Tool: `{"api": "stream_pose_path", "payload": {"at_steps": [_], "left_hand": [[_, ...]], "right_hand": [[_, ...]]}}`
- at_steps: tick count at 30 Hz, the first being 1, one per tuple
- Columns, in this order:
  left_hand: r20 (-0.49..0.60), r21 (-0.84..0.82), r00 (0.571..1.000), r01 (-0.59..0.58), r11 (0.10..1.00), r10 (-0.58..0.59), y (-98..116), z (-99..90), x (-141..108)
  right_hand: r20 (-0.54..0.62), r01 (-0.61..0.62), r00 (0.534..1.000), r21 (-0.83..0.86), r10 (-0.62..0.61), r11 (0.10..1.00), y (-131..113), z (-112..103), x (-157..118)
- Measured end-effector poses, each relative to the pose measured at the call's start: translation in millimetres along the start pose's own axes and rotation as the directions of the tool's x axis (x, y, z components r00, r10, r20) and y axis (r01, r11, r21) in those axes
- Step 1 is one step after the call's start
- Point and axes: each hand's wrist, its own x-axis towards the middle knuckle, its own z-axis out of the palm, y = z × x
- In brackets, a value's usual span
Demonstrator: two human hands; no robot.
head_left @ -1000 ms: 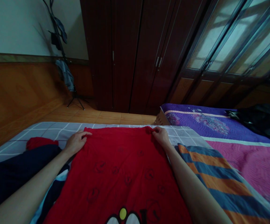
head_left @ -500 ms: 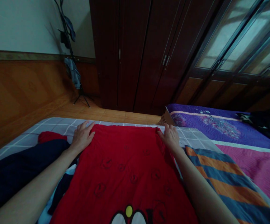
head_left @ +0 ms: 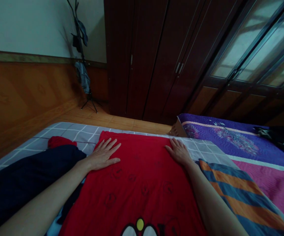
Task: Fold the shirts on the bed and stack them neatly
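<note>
A red T-shirt point(head_left: 139, 173) with dark line drawings and a cartoon print lies spread out on the bed, its far edge close to the mattress edge. My left hand point(head_left: 104, 154) rests flat on its upper left part, fingers spread. On the far right corner lies my right hand point(head_left: 179, 150), palm down with the fingers stretched out and the thumb apart. Neither hand grips the cloth. The near end of the shirt runs out of view at the bottom.
Dark navy clothing point(head_left: 33, 177) and a red bundle point(head_left: 61, 142) lie at left on the checked grey sheet point(head_left: 79, 128). An orange-and-blue striped cloth point(head_left: 245, 193) is at right, beside a purple and pink bed cover point(head_left: 217, 134). Behind stand a coat rack point(head_left: 81, 49) and a wardrobe point(head_left: 154, 59).
My left hand has left the shirt's far left corner and moved inward and nearer, spreading flat. My right hand has eased off the right edge and flattened. The view has shifted slightly.
</note>
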Motion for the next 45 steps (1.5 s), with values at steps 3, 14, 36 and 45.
{"api": "stream_pose_path", "payload": {"at_steps": [3, 14, 36, 45], "left_hand": [[0.011, 0.021, 1.000, 0.003, 1.000, -0.003, 2.6, -3.8, 0.3], [0.036, 0.026, 0.999, -0.010, 1.000, 0.009, 5.6, -6.4, 0.8], [-0.032, -0.022, 0.999, 0.001, 1.000, -0.001, 0.2, 0.7, 2.8], [0.018, -0.025, 0.999, 0.030, 0.999, -0.029, 0.4, -2.4, 4.8]], "right_hand": [[-0.058, -0.075, 0.996, -0.039, 0.072, 0.996, 12.4, -8.7, 1.0], [0.056, 0.358, 0.931, 0.043, -0.360, 0.933, -63.4, 8.4, -10.0], [0.066, 0.126, 0.990, 0.020, -0.127, 0.992, -90.8, -6.9, 20.6], [0.044, 0.064, 0.997, -0.084, -0.061, 0.994, -89.4, -0.8, -49.6]]}}
